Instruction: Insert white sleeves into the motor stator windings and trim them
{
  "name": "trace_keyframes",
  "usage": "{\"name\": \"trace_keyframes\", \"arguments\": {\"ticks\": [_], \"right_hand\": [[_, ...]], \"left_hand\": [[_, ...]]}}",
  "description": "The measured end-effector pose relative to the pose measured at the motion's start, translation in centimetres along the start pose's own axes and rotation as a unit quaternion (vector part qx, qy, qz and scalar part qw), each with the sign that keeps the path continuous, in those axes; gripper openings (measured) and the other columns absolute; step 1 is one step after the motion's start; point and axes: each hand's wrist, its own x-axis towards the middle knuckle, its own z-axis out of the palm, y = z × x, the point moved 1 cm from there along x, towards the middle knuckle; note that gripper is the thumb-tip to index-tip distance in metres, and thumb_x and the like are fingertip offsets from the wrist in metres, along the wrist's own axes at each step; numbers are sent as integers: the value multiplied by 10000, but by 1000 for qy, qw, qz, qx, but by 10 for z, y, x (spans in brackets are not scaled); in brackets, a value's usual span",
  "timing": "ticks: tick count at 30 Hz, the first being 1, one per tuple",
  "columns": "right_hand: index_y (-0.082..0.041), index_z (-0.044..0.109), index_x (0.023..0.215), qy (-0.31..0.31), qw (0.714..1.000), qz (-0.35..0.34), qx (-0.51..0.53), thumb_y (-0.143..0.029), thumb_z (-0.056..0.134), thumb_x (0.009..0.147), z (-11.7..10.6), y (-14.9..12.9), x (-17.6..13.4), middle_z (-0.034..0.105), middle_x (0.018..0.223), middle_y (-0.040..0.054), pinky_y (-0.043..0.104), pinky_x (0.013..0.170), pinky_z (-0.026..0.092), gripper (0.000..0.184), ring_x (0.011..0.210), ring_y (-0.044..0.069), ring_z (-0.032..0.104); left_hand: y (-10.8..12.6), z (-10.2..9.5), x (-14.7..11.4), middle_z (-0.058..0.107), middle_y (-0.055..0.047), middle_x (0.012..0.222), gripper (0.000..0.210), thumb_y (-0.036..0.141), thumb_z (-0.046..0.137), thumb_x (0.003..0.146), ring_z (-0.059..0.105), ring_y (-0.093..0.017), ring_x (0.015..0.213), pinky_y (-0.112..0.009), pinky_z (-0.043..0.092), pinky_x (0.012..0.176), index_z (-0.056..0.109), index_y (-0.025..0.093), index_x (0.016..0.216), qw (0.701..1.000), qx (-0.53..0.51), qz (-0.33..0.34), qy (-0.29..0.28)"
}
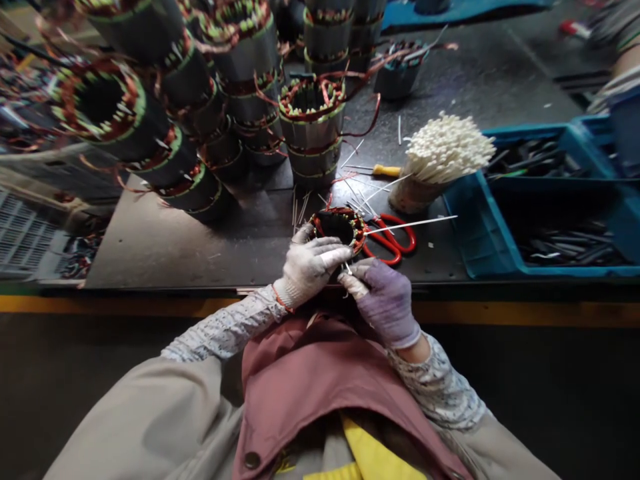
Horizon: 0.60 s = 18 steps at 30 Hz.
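Note:
A motor stator (358, 225) with copper windings stands at the bench's front edge. My left hand (314, 261), in a white glove, is wrapped over its near rim and grips it. My right hand (383, 293), in a purple glove with pale fingertips, pinches a thin white tie (347, 268) close to the stator's near side. Another long white tie (415, 224) sticks out from the stator to the right. Red-handled scissors (400, 241) lie just right of the stator, their blades out of sight. The lower part of the stator is hidden by my hands.
Stacked stators (313, 127) fill the back left. A bundle of white ties (447, 150) stands in a holder, near a yellow-handled tool (387, 171) and loose ties. Blue bins (467, 230) with dark pieces sit right. Another person's arm (627, 63) shows top right.

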Motion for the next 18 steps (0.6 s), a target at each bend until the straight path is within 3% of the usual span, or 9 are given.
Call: {"name": "trace_keyframes", "arguments": {"ticks": [4, 7, 9, 11, 13, 16, 18], "right_hand": [[-184, 660, 732, -8, 999, -10, -41, -352, 577, 892, 12, 14, 4, 677, 674, 28, 242, 586, 486, 246, 616, 137, 625], [-168, 677, 857, 27, 983, -62, -173, -366, 563, 900, 9, 13, 9, 702, 783, 64, 246, 552, 427, 233, 642, 138, 620], [-166, 666, 809, 17, 964, -112, -242, -336, 555, 897, 1, 6, 14, 681, 732, 62, 261, 492, 353, 221, 574, 129, 576], [-178, 624, 691, -29, 958, -169, -229, -281, 535, 885, -9, -5, 13, 625, 617, 37, 276, 452, 287, 237, 500, 119, 514], [-192, 588, 626, -69, 970, -188, -139, -243, 580, 832, -24, -16, 7, 584, 555, 10, 270, 433, 257, 213, 465, 106, 475], [-204, 592, 638, -53, 995, -63, 57, -198, 643, 745, -39, -26, 1, 590, 573, -26, 215, 428, 271, 119, 471, 77, 475], [-197, 569, 666, -15, 984, 54, 167, -251, 551, 803, -33, -27, 14, 552, 569, -35, 183, 410, 290, 148, 449, 64, 459]], "left_hand": [[-4, 1, -1, 748, -3, 998, 227, 249, 477, 928, 683, -169, 1013, -504, 291, 1083, 696, 283, 976, 999, -12, 37, 28], [-7, 2, -1, 748, -11, 998, 224, 266, 476, 935, 685, -173, 1007, -506, 307, 1073, 696, 282, 975, 999, -21, 46, 20], [-8, 2, 0, 749, -28, 995, 230, 285, 474, 938, 685, -183, 1005, -509, 322, 1064, 702, 276, 968, 999, -23, 38, 7], [-9, 2, 1, 751, -36, 983, 234, 288, 474, 941, 690, -179, 988, -494, 333, 1067, 706, 271, 969, 999, -31, 30, 6], [-11, 0, 1, 751, -41, 981, 226, 294, 486, 945, 696, -163, 958, -465, 333, 1087, 697, 259, 1020, 998, -44, 25, 23], [-17, -2, 0, 711, -65, 1122, 233, 316, 510, 944, 669, -158, 1027, -445, 335, 1100, 671, 249, 1099, 998, -41, 38, 31], [-21, -2, -1, 682, -54, 1191, 211, 325, 535, 932, 641, -175, 1084, -471, 333, 1093, 680, 277, 1077, 996, -21, 90, 7]]}}
